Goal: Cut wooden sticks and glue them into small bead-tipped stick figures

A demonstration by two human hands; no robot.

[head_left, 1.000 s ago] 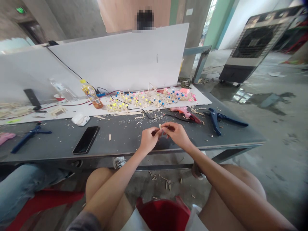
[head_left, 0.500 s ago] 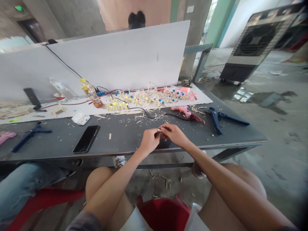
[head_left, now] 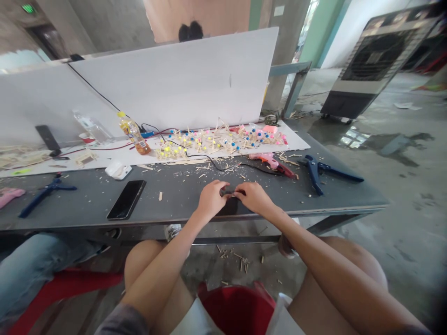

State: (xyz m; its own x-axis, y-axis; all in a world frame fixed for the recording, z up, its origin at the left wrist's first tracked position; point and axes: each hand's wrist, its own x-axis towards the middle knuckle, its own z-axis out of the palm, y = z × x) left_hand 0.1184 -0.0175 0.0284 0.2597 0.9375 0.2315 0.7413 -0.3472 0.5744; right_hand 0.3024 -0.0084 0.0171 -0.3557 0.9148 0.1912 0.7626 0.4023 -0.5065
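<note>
My left hand (head_left: 212, 199) is above the front part of the grey table (head_left: 181, 204), its thumb and fingers curled together. Close to its right, my right hand (head_left: 252, 195) has its fingertips pinched. What either hand grips is too small to make out. Beyond the hands, many small stick pieces with yellow, blue and pink ends (head_left: 213, 142) cover a white board. A pink glue gun (head_left: 268, 160) lies behind my right hand, and a blue cutter (head_left: 314, 174) is farther right.
A black phone (head_left: 126, 200), a white case (head_left: 118, 169) and a bottle (head_left: 134, 135) are on the left. Another blue cutter (head_left: 45, 193) lies farther left. A white partition (head_left: 174, 88) stands behind. A person's jeans-clad leg (head_left: 38, 274) shows at lower left.
My hands have moved slightly apart, the left one shifting left. The pale stick piece seen between my fingertips before can no longer be made out.
</note>
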